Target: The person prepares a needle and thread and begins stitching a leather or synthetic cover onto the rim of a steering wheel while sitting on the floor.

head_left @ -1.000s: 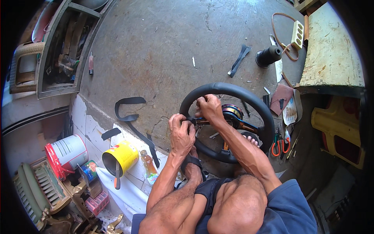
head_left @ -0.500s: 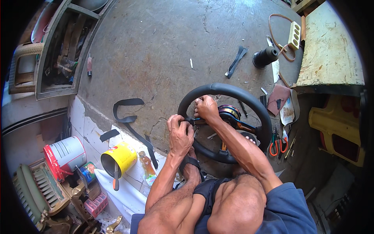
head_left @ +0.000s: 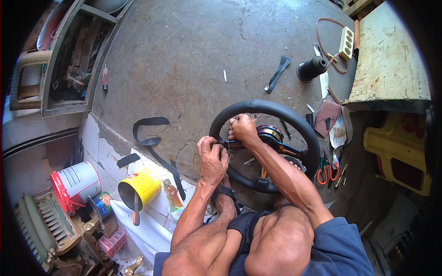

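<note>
A black steering wheel with a coloured metal hub lies in front of me over my feet. My left hand has its fingers curled on the wheel's left side, where the spoke meets the rim. My right hand is inside the rim, above the left spoke, its fingers pinched; what they hold is too small to make out. A long black strip lies on the floor to the left, and orange-handled scissors lie right of the wheel.
At right are a black cone spool, a power strip, a pale cabinet and a yellow panel. At left stand a metal rack, a white bucket, a yellow can and a small bottle.
The wheel and both my hands sit slightly further left in the picture, as does the floor around them. My right hand's fingers have shifted slightly; my left hand keeps its place on the wheel.
</note>
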Available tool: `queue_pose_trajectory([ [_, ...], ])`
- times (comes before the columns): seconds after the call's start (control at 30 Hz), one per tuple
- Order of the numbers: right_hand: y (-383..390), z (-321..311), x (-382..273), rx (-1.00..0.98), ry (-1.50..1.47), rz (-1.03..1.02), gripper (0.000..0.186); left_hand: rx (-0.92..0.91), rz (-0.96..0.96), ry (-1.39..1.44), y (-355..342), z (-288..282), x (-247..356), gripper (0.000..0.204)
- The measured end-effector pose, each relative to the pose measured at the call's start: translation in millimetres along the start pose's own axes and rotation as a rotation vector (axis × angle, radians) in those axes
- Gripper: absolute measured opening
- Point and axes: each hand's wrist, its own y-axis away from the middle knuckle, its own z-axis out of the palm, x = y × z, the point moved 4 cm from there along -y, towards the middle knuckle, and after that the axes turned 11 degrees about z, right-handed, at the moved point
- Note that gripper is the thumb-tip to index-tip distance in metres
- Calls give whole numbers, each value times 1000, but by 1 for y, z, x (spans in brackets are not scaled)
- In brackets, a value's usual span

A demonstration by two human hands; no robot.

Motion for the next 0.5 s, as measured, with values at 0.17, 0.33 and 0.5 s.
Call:
queue_pose_trajectory([
  [0.17,-1,-1,1,-28,-31,40,28,7,4,6,1,1,-1,14],
  [0.33,6,0,-5,-64,-14,108,25,11,14,-7,1,-1,-1,14],
  [0.5,6,-2,-3,-87,-90,123,21,8,22,8,1,-3,1,15],
])
